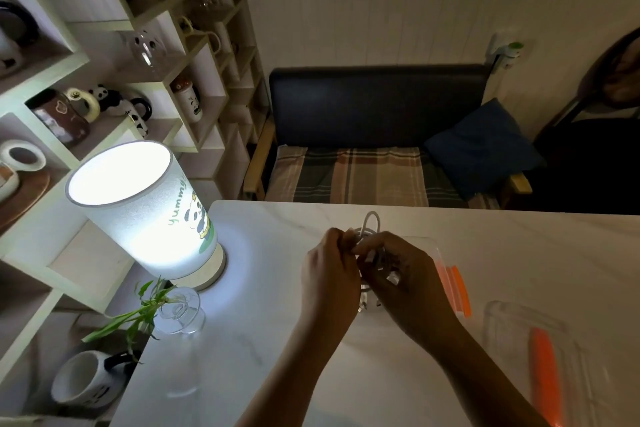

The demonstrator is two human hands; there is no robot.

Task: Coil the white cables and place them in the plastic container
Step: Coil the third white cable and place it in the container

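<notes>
Both hands meet above the middle of the white table (pixel 277 340), holding a bundle of white cable (pixel 371 224). A loop of it sticks up past my fingers, and more strands hang between my palms. My left hand (pixel 329 274) pinches the coil from the left. My right hand (pixel 401 270) grips it from the right, a plug end showing by the fingers. A clear plastic container (pixel 519 326) with an orange clip sits at the right. Its clear lid (pixel 450 274) with orange clips lies behind my right hand.
A lit lamp (pixel 145 215) with a panda print stands at the table's left. In front of it is a glass vase (pixel 180 315) holding a green plant. Shelves of mugs fill the left side. A dark bench with a plaid cushion lies beyond the table's far edge.
</notes>
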